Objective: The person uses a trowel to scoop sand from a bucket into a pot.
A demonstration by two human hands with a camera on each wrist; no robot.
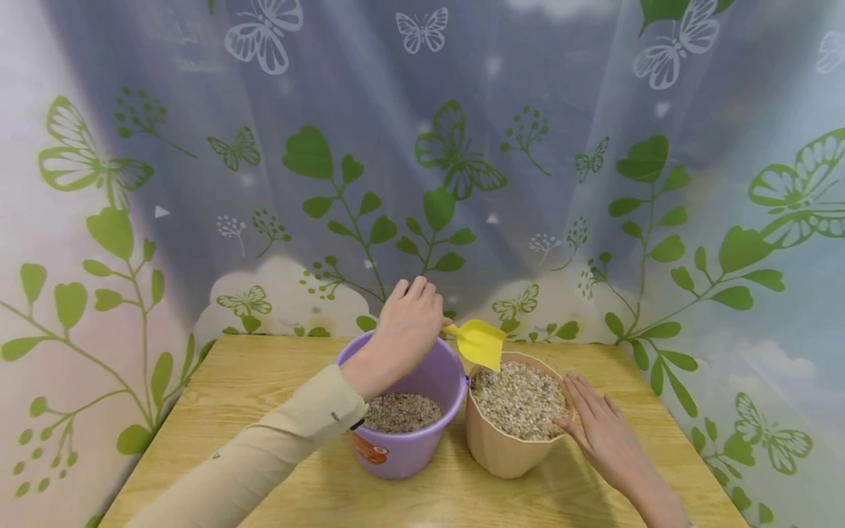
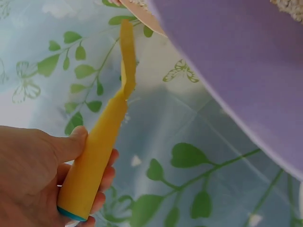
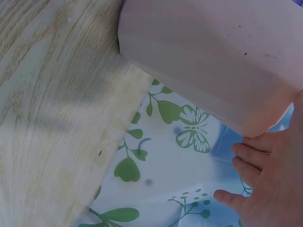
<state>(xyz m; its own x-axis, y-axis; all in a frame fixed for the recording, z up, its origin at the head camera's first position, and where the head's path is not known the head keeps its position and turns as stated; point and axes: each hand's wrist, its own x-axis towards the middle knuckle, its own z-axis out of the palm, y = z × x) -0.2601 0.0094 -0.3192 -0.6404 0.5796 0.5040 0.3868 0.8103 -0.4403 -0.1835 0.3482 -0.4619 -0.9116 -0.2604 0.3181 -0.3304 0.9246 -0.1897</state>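
Yellow scoop [image 1: 480, 343] — left hand [image 1: 411, 318] grips it near the peach pot [image 1: 500, 451]

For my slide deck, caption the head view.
Left hand holds a yellow shovel; right hand touches a peach pot of gravel.

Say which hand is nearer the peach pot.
Right: the right hand rests against the peach pot; the left hand, gripping the yellow scoop, is farther away, to the pot's left.

Butterfly-print curtain [image 1: 396, 169] behind wooden table [image 1: 257, 367]
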